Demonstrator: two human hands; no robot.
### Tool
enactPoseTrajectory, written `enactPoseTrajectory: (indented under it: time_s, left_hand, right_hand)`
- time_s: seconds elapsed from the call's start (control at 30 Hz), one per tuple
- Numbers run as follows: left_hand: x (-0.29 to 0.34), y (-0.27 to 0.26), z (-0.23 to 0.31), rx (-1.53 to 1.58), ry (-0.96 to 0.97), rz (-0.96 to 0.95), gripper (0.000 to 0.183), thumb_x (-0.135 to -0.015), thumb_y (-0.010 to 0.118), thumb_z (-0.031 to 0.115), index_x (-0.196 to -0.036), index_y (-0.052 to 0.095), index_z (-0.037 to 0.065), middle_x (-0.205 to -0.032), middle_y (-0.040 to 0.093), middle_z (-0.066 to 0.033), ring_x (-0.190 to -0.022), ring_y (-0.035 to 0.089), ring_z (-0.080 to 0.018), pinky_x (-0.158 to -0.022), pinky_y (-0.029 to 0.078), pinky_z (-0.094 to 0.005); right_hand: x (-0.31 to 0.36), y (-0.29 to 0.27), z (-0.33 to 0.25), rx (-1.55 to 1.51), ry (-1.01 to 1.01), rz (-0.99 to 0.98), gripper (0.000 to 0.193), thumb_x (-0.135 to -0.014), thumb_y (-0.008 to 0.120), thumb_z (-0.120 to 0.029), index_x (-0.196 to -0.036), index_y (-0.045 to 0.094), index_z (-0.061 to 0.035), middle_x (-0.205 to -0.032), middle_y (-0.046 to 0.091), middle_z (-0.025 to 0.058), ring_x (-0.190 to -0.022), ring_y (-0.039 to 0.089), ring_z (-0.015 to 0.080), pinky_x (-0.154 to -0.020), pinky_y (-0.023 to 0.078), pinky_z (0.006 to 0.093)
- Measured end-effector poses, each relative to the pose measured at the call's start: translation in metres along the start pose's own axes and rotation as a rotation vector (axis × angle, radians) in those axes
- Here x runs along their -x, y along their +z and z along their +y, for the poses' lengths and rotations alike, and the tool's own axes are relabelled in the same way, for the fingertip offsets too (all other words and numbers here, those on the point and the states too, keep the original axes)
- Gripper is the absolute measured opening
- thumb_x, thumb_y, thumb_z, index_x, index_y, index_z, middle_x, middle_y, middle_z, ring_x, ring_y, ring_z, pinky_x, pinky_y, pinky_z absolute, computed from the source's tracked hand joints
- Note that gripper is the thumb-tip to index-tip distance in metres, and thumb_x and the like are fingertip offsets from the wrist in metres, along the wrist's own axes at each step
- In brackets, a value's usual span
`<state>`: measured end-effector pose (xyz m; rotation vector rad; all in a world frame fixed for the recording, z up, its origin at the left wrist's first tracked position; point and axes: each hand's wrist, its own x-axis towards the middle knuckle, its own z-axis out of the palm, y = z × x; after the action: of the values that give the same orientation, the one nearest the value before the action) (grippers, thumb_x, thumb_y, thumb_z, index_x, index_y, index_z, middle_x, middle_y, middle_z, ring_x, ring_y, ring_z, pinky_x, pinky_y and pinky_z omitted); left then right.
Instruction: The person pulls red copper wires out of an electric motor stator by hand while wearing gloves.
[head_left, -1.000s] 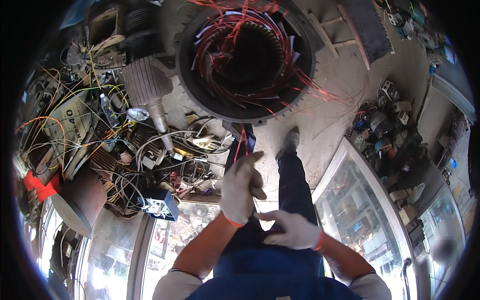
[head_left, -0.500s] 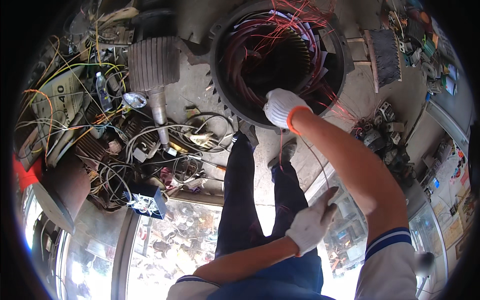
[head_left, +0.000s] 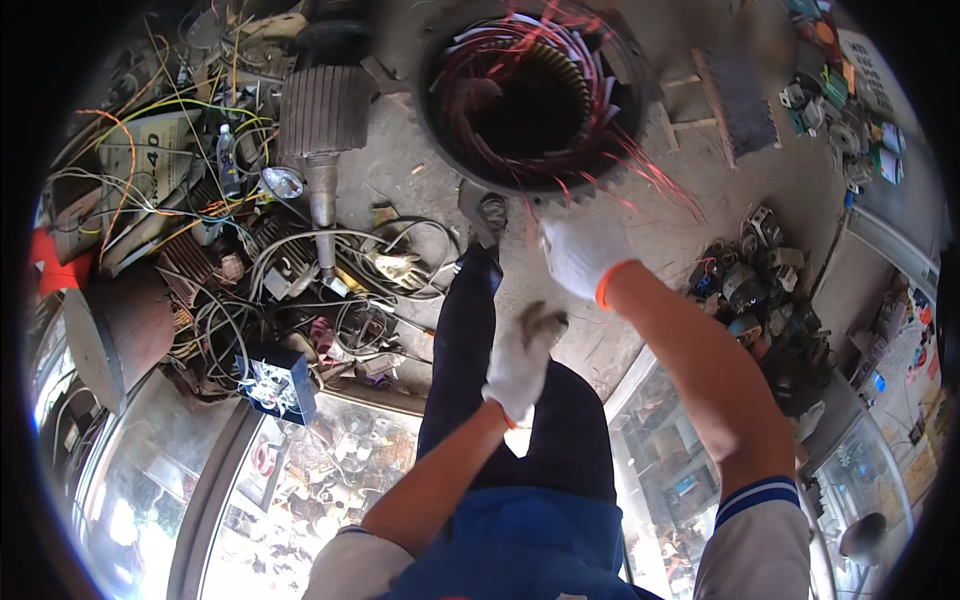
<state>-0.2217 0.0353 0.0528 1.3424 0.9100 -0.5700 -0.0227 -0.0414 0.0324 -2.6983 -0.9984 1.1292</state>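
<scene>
Half a second on, the right hand (head_left: 583, 252) has drawn back from the rim of the big motor stator (head_left: 535, 95) and now hangs just below its lower edge, in a white glove with an orange cuff; it looks loosely closed, but motion blur hides the fingers, so I cannot tell whether it pinches any strand. Meanwhile the left hand (head_left: 520, 362) has risen from the lap to a spot in front of the knees, its gloved fingers curled together, and whether anything sits between them cannot be made out. Inside the stator's round dark housing lies a tangle of red copper winding wire (head_left: 500, 80) with pale slot liners standing around the bore, and loose red strands (head_left: 640, 165) trail over the lower right edge toward the right hand. Bare concrete floor (head_left: 420, 150) shows between the stator and a ribbed rotor on its shaft (head_left: 322, 120), which lies well apart to the left. Beyond the rotor a heap of cables and parts (head_left: 300, 290) crowds the floor, and a small blue box (head_left: 275, 385) sits at its near edge. To the right, a cluster of small motor parts (head_left: 750, 280) lies beside a glass showcase (head_left: 850, 470). Legs in dark trousers (head_left: 470, 340) stretch toward the stator, one shoe (head_left: 483, 215) close to its rim.
</scene>
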Motion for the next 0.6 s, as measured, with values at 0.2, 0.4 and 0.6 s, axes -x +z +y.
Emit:
enactPoseTrajectory:
  time_s: [0.2,0.4,0.6]
  left_hand:
    - [-0.017,0.027,0.014,0.671,-0.2,-0.074,0.047,-0.11,0.062,0.039,-0.144,0.064,0.006,-0.107,0.071,-0.0084,-0.088,0.068,-0.0202,-0.086,0.057,-0.0335]
    - [-0.092,0.049,0.012,0.754,-0.241,0.049,0.013,-0.1,0.073,0.021,-0.097,0.069,0.01,-0.082,0.066,-0.0039,-0.056,0.055,-0.0132,-0.041,0.035,-0.0274]
    - [-0.103,0.045,0.006,0.768,-0.22,0.025,0.012,-0.096,0.075,0.004,-0.088,0.067,0.01,-0.074,0.058,-0.0001,-0.051,0.048,-0.0089,-0.041,0.028,-0.0222]
  right_hand:
    - [0.189,0.059,-0.013,-0.228,0.058,0.15,0.016,-0.102,0.065,-0.026,-0.103,0.07,-0.0113,-0.077,0.074,0.0151,-0.074,0.074,0.0386,-0.067,0.056,0.052]
    - [0.343,0.096,-0.034,-0.519,0.129,0.13,0.017,-0.107,0.062,-0.029,-0.112,0.069,-0.0142,-0.075,0.071,0.015,-0.07,0.073,0.0392,-0.062,0.055,0.0506]
    - [0.495,0.15,-0.037,-0.62,0.153,0.107,0.026,-0.096,0.075,-0.017,-0.121,0.072,-0.0122,-0.058,0.062,0.0101,-0.051,0.066,0.032,-0.048,0.048,0.0473]
